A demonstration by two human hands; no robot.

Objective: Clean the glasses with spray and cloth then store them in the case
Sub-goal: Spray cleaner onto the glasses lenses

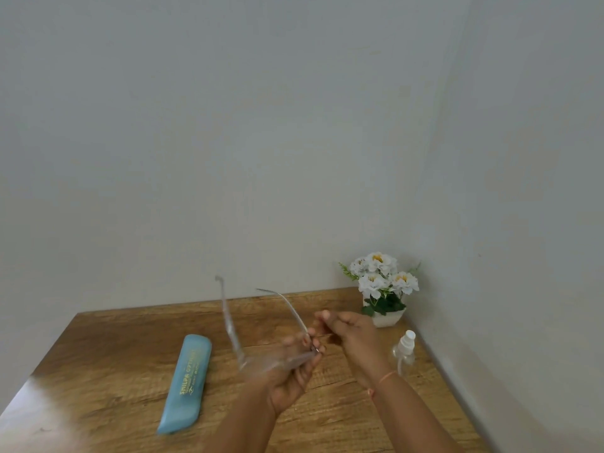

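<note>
Clear-framed glasses [248,358] are held above the table, lenses toward me and both temples sticking up and away. My left hand [291,371] grips the frame from below near its right end. My right hand [349,335] has curled fingers, and its fingertips pinch the right temple close to the hinge; motion blur softens this contact. A closed light blue case [186,384] with gold lettering lies on the table to the left. A small clear spray bottle [405,351] with a white nozzle stands to the right, just behind my right wrist. No cloth is in view.
A wooden table [114,354] fills the lower frame and ends at plain walls behind and to the right. A white pot of white flowers [382,289] stands in the back right corner, close to the spray bottle.
</note>
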